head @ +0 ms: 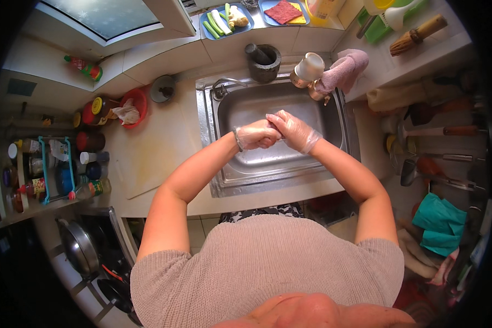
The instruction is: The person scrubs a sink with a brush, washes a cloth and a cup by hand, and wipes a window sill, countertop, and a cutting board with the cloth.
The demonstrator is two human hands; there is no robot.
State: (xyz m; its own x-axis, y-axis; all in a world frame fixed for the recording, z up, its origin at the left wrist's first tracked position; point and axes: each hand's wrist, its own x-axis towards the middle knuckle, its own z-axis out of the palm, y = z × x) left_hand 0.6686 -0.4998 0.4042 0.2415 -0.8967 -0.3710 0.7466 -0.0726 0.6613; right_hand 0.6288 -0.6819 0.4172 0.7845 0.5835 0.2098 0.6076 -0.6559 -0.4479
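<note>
My left hand (pixel 256 136) and my right hand (pixel 293 130) meet over the middle of the stainless steel sink (pixel 246 98). Thin clear plastic gloves cover both. The fingers of the left are curled, and those of the right lie folded over them. Whether anything small sits inside the clasp is hidden. A dark band circles my left wrist. Below the hands, the visible part of the basin floor looks wet and shiny. The faucet (pixel 221 91) stands at the sink's back left corner.
Behind the sink stand a stone mortar (pixel 264 70), stacked cups (pixel 307 69) and a pink towel (pixel 346 69). On the ledge are a plate of scallions and ginger (pixel 213 33) and a plate of cloths (pixel 271 22). Leftward lie a cutting board (pixel 147 164) and a red basin (pixel 141 110).
</note>
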